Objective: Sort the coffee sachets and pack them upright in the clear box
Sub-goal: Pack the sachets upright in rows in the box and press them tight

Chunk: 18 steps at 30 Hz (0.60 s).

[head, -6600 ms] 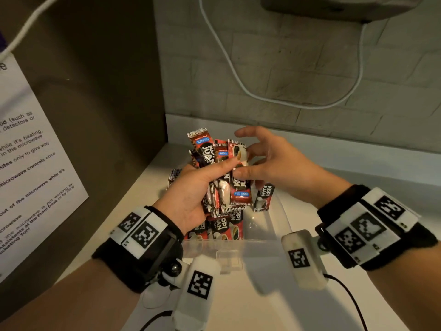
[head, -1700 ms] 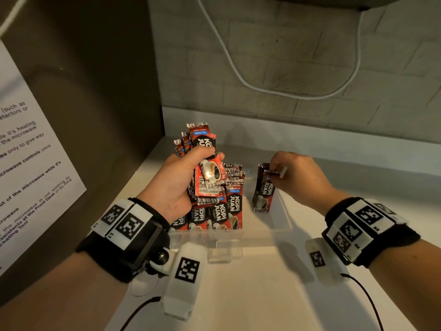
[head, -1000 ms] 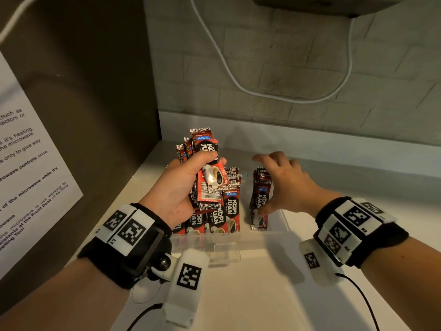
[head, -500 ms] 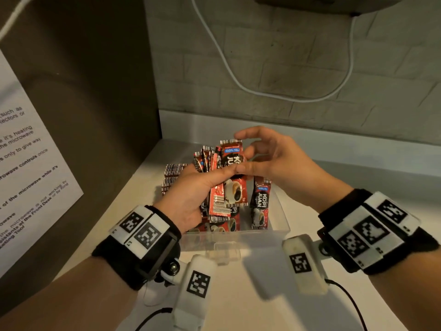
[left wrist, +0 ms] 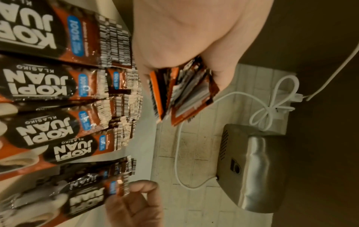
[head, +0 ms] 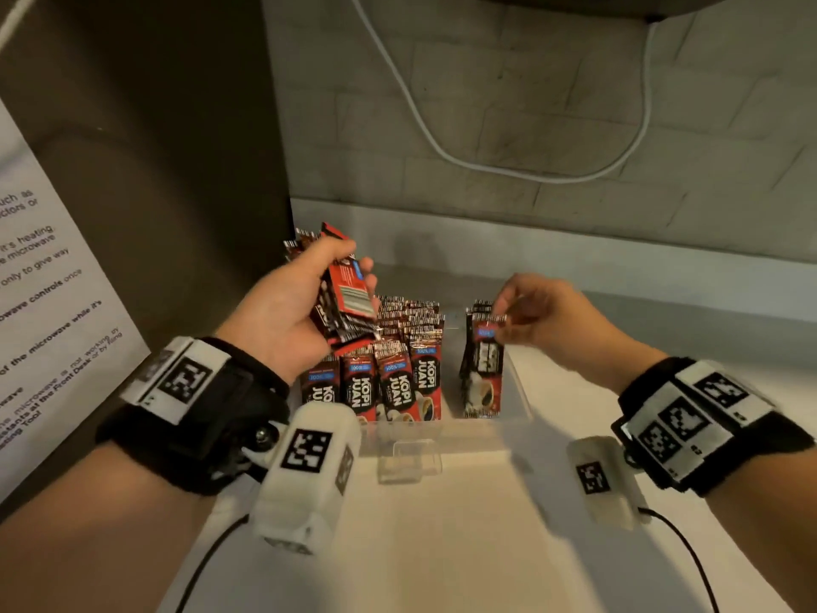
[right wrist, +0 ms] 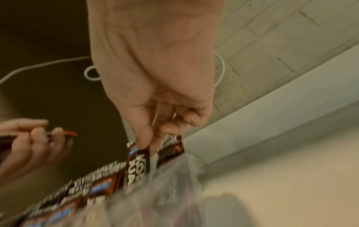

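Pale counter (head: pixel 442 546) in a corner: grey brick-pattern wall (head: pixel 508 104) at the back with a light ledge along its base, dark brown panel (head: pixel 177 148) on the left. White cable (head: pixel 442 148) loops across the brick wall; in the left wrist view it runs to a brushed-metal appliance (left wrist: pixel 250 167) mounted on that wall. Printed paper notice (head: pixel 44 303) with microwave instructions is stuck on the left panel.

Clear box (head: pixel 517 391) sits on the counter near the back corner. Rows of sachets (head: pixel 398 382), red and black, "KOPI JUAN" labels, stand upright in its left part, packed tight. A smaller row stands along the right wall, gap between the two groups.

Left hand (head: pixel 283 316) is closed around a bundle of sachets (head: pixel 345 298), held above the box's left side, tilted. Right hand (head: pixel 544 316) pinches the top edge of one sachet (head: pixel 486 360) between thumb and fingertips; it stands upright at the front of the right row, lower end inside the box.

Both wrists carry black bands with marker tags and white camera units; thin black cables trail over the counter. Wrist views are motion-blurred.
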Each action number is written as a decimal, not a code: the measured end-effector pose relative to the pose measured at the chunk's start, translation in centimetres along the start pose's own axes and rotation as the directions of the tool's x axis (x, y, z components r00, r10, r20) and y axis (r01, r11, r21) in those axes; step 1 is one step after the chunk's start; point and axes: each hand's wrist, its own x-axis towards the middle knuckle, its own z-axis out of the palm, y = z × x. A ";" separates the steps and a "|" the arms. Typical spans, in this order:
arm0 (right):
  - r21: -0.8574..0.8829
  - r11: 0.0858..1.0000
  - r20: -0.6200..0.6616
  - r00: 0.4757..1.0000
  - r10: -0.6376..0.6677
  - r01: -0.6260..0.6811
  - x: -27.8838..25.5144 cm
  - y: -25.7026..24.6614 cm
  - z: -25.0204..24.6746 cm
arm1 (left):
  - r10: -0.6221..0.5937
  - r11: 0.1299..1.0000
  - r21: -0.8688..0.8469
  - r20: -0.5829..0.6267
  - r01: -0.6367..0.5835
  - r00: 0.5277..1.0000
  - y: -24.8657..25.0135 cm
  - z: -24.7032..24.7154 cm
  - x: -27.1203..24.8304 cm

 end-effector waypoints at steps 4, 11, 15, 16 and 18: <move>-0.228 0.974 0.037 0.999 0.013 -0.004 0.0 1.8 1.3 | 0.001 1.000 -0.010 0.016 -0.001 1.000 0.2 -0.2 -0.3; -0.419 0.906 -0.118 0.986 -0.116 0.057 0.6 2.1 1.3 | -0.008 1.000 -0.020 0.031 0.008 0.999 -0.3 -0.7 -0.3; -0.451 0.890 -0.165 0.974 -0.153 0.064 1.1 2.3 1.1 | 0.001 1.000 -0.031 0.030 0.000 1.000 -0.4 -0.5 -0.3; -0.461 0.885 -0.160 0.975 -0.157 0.066 1.1 2.2 1.1 | 0.001 0.999 -0.032 0.035 0.000 0.999 -0.5 -0.5 -0.4; -0.478 0.876 -0.148 0.977 -0.156 0.068 1.2 2.2 1.1 | -0.004 1.000 -0.018 0.045 0.005 0.999 -0.7 -0.3 -0.3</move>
